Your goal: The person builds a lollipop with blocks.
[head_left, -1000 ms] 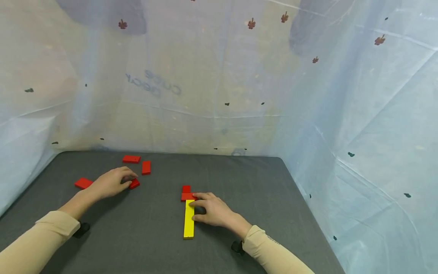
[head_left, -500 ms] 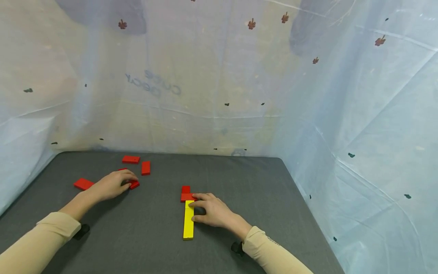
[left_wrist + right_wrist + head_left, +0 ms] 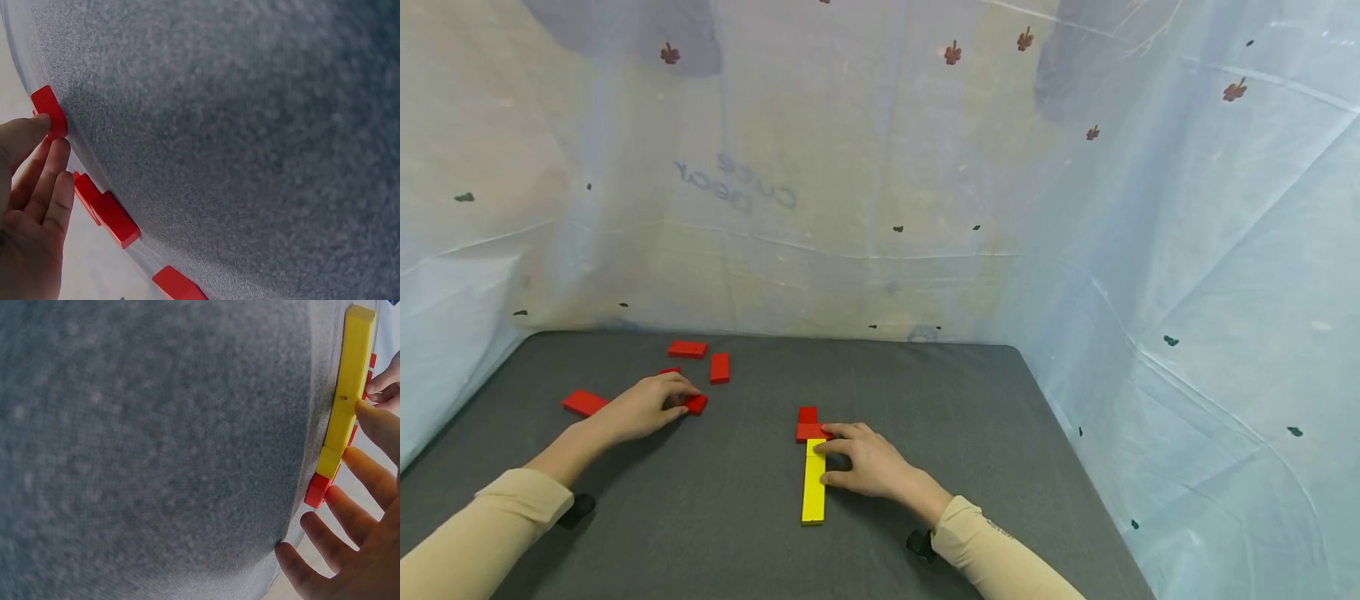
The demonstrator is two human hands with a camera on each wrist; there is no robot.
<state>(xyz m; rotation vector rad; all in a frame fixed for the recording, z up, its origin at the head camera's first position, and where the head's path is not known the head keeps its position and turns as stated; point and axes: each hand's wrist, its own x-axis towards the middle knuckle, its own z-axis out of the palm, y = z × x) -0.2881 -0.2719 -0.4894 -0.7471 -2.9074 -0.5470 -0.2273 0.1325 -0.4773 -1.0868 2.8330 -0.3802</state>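
Note:
My left hand (image 3: 643, 407) pinches a red rectangular block (image 3: 697, 405) on the left side of the table. In the left wrist view the thumb presses one face of that red block (image 3: 50, 111), with the fingers behind it. Over a row of blocks rests my right hand (image 3: 871, 462), fingers spread. Its thumb touches the side of a long yellow bar (image 3: 813, 496), and its other fingertips reach a short yellow block (image 3: 816, 447) and a crosswise red block (image 3: 807, 432). A further red block (image 3: 807, 413) continues the row at its far end.
Two red blocks (image 3: 688, 349) (image 3: 719, 368) lie toward the far left of the grey table (image 3: 925, 400). Another red block (image 3: 584, 403) lies beside the left wrist, and one red block (image 3: 670, 371) is partly hidden behind the left hand. Plastic sheeting (image 3: 865, 167) hangs around the table.
The left hand has shifted slightly toward me, and the red block at its fingertips has turned a little. A red block behind that hand has come into sight. The right hand stays put.

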